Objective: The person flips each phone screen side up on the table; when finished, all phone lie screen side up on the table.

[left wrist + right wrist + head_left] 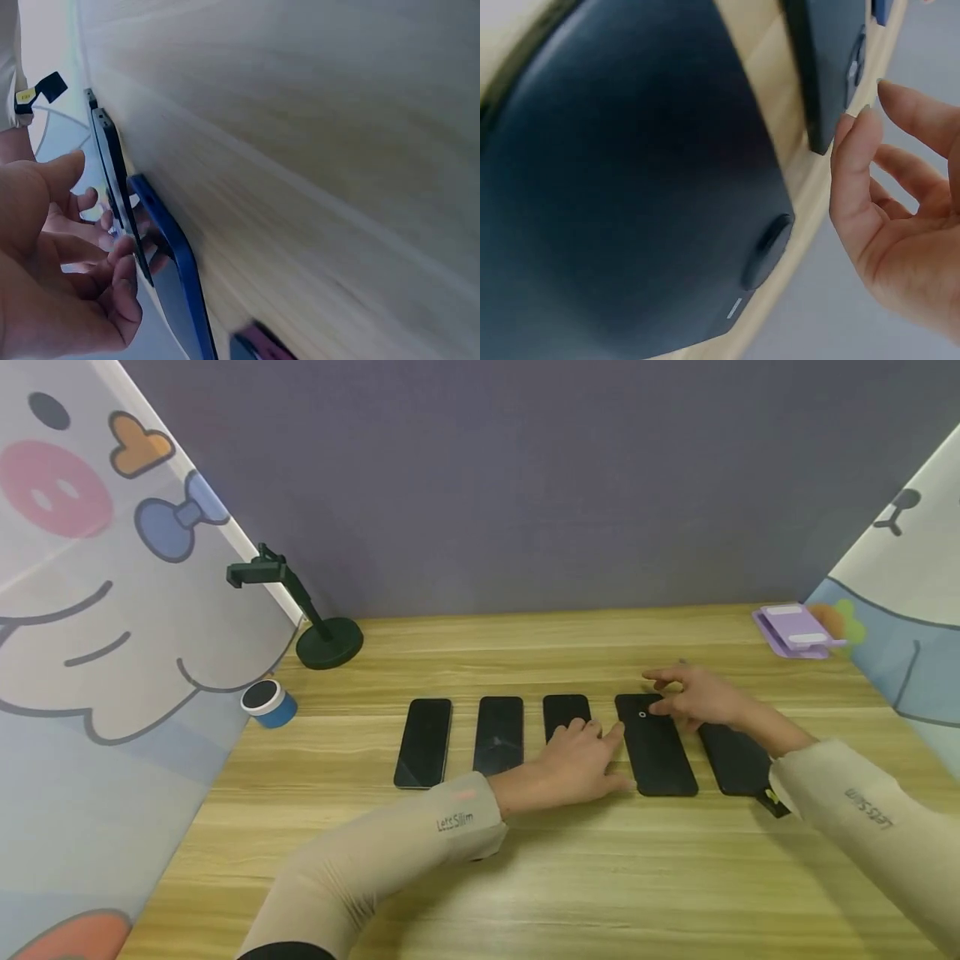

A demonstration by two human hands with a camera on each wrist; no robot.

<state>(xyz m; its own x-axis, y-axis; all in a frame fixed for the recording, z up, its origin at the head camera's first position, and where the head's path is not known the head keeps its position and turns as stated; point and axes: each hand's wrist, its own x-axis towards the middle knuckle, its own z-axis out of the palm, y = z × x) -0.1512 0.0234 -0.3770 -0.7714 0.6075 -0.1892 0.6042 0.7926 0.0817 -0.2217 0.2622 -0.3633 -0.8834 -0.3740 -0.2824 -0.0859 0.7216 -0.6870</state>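
Several dark smartphones lie in a row on the wooden table. From the left come a first phone (423,743), a second phone (500,731) and a third phone (564,710), partly covered by my left hand (573,767). That hand's index finger reaches toward the upper left edge of a fourth phone (662,760), its thumb near the lower left edge. My right hand (701,695) hovers about this phone's upper right corner, fingers loosely spread; contact is hard to tell. Beneath the right wrist lies a fifth phone (735,760) with a dark strap. In the right wrist view it looms large beside the hand (907,232).
A dark green stand (330,642) rises at the back left. A blue and white round tub (272,703) with a black top sits at the left edge. At the back right is a folded purple stand (798,631). Printed panels and a grey wall (525,493) enclose the table.
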